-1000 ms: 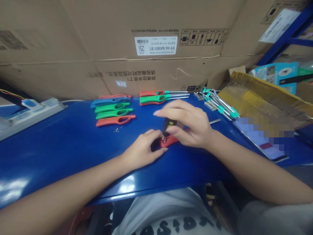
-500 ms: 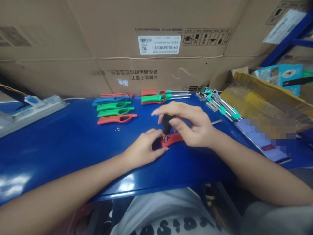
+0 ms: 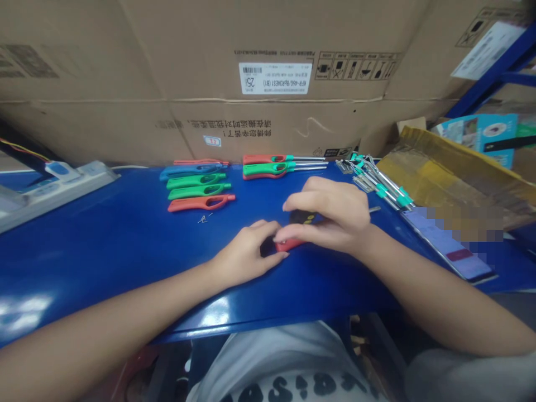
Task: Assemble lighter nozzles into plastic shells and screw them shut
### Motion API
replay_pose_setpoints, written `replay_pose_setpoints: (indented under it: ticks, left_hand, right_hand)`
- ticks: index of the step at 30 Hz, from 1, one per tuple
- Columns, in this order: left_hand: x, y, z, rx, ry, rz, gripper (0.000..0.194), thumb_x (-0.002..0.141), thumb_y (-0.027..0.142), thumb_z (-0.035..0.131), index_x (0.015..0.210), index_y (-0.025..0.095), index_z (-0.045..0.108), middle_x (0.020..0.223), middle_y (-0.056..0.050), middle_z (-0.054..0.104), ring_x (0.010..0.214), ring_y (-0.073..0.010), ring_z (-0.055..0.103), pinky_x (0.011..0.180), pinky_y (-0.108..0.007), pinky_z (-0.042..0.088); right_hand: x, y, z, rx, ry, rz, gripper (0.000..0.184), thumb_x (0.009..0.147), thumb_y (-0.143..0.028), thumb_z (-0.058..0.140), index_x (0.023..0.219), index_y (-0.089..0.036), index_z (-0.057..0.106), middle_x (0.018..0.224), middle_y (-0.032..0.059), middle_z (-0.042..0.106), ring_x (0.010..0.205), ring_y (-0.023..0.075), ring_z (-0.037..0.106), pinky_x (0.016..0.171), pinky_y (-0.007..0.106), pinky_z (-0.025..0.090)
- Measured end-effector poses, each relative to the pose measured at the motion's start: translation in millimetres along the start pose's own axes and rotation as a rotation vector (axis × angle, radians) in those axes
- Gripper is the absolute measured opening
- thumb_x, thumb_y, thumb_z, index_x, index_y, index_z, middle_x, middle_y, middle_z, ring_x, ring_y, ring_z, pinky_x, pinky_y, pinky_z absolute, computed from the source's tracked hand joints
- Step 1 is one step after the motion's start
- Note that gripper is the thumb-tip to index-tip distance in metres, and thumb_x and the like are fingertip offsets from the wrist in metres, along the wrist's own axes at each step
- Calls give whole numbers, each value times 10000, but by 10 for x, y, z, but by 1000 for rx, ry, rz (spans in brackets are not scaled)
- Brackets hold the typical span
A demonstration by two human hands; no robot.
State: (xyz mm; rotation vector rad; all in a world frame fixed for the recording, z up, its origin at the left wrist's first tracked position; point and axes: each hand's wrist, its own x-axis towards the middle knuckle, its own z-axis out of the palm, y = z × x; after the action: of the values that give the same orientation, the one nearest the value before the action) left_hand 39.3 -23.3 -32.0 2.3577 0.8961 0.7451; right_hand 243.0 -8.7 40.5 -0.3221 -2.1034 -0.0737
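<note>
My left hand (image 3: 247, 252) rests on the blue table, its fingers and thumb closed round the near-left end of a red lighter body (image 3: 288, 244). Over that lighter my right hand (image 3: 333, 215) is curled round a short black-and-yellow handle (image 3: 304, 216), which looks like a screwdriver. Its thumb or fingertip reaches the lighter's left end, beside my left fingers. The tool's tip and most of the lighter are hidden under my right hand. Small screws (image 3: 203, 219) lie behind my left hand.
Green lighter shells (image 3: 180, 194), with red and blue ones, lie in a row at the back. Assembled lighters (image 3: 263, 168) and metal nozzle parts (image 3: 383, 187) are to their right. A power strip (image 3: 79, 181), a phone (image 3: 448, 245) and a large carton (image 3: 201, 50) surround the work area.
My right hand has tilted the screwdriver from upright over the lighter to lying flatter, its tip lifted away. My left hand has stayed on the lighter.
</note>
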Motion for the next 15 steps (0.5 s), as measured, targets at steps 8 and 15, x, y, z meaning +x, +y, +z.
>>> replay_pose_setpoints:
  ticks: [8, 15]
  left_hand:
    - [4, 28, -16, -14, -11, -10, 149, 881, 250, 699, 990, 213, 605, 972, -3, 690, 900, -183, 648, 830, -324, 506]
    - [9, 29, -18, -30, -12, -12, 153, 880, 262, 701, 980, 212, 597, 956, -6, 684, 901, -189, 651, 846, -336, 513]
  right_hand:
    - [2, 35, -43, 110, -90, 139, 259, 1036, -314, 492, 1174, -151, 639, 917, 49, 722, 790, 120, 689, 738, 236, 550]
    - [2, 48, -45, 64, -176, 161, 412, 1085, -372, 312, 1335, -175, 574, 1141, 95, 719, 893, 141, 705, 786, 282, 567]
